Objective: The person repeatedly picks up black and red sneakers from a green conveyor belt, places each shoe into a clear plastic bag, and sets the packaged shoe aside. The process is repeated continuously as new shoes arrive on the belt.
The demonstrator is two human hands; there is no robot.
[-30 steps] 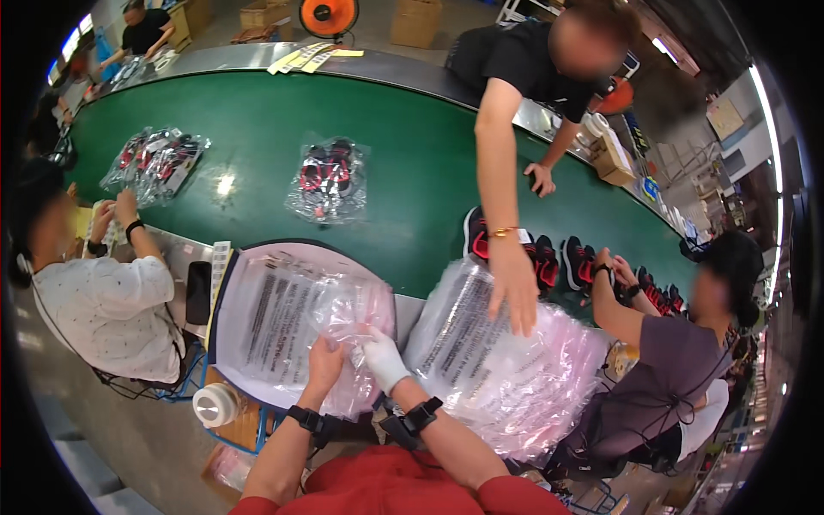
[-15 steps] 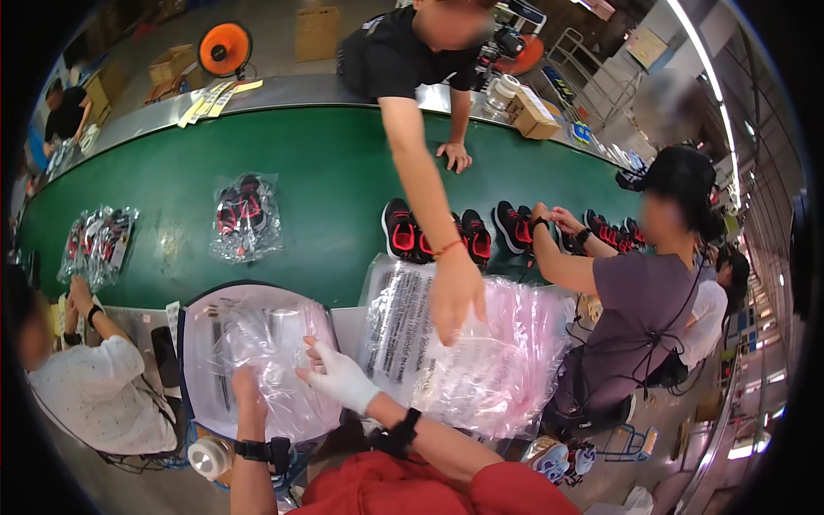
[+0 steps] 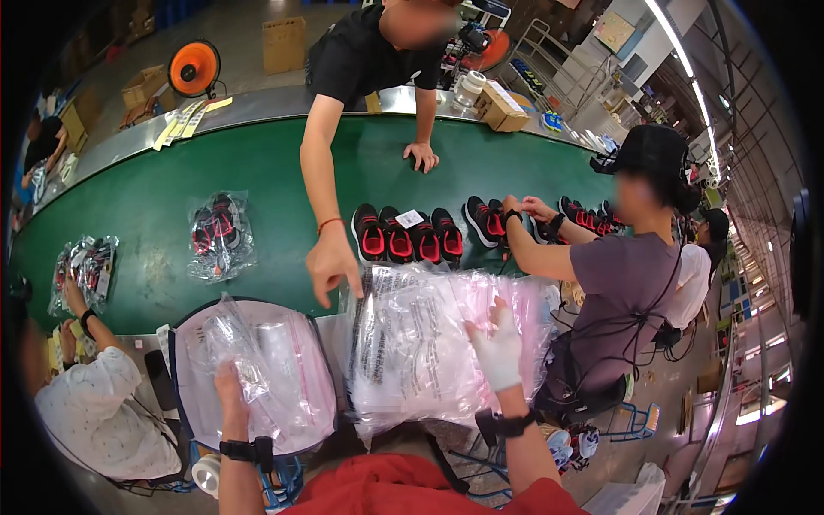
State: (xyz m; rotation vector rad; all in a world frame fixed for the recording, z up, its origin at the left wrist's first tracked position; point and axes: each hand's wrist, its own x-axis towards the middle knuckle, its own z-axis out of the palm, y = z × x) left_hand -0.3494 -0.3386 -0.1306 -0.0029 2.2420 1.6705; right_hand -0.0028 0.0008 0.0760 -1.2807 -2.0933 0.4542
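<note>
My bare left hand [image 3: 230, 388] is closed on a crumpled clear plastic bag [image 3: 233, 335]. It is above a pale, dark-rimmed bin [image 3: 190, 403] that holds more clear and pinkish plastic. On the right, my right hand [image 3: 496, 348], in a white glove with bare fingertips, rests over a thick stack of clear plastic bags [image 3: 412, 352]. Its thumb and fingers are spread; whether they pinch the top bag does not show. Some bags carry dark print, and those on the right look pink. A co-worker's hand [image 3: 335, 264] points down over the stack's far left corner.
Black-and-red shoes [image 3: 399, 236] stand in a row on the green belt [image 3: 292, 172] beyond the stack. A bagged pair [image 3: 219, 236] lies farther left. One co-worker leans over from across the belt; others work at my left and right, the right one handling shoes.
My right hand has moved from beside my left hand to the bag stack. My left hand now holds the bag gathered upright. The far co-worker's arm has swung left, uncovering the shoes.
</note>
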